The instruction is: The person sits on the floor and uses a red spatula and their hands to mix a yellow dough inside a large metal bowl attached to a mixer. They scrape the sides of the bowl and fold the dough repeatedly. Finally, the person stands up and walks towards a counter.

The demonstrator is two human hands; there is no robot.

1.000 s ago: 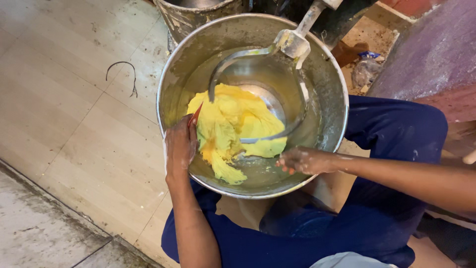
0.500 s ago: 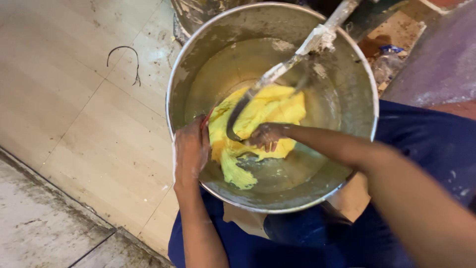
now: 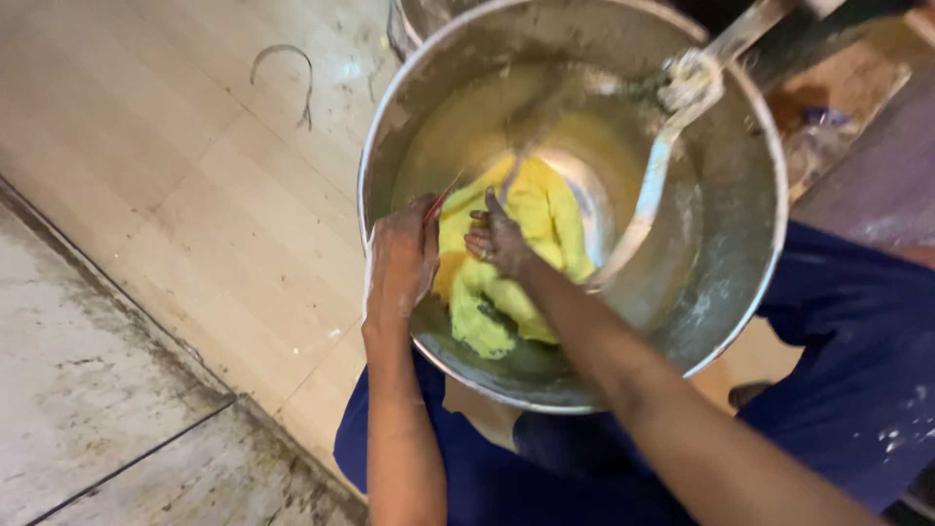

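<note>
Inside the large metal bowl (image 3: 750, 292), the right hand (image 3: 499, 239) is pressing spread fingers into the still-lumpy yellow dough (image 3: 531, 253) lying on the bowl's bottom, while the left hand (image 3: 401, 263) is curling closed over the near rim, beside the mixer hook (image 3: 648, 200).

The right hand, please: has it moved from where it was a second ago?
Yes. The right hand has gone from the near rim of the metal bowl inward, onto the yellow dough.

A crumpled clear plastic wrapper (image 3: 816, 136) with a blue patch lies just right of the metal bowl (image 3: 750, 292); labels, signs, screens: none.
</note>
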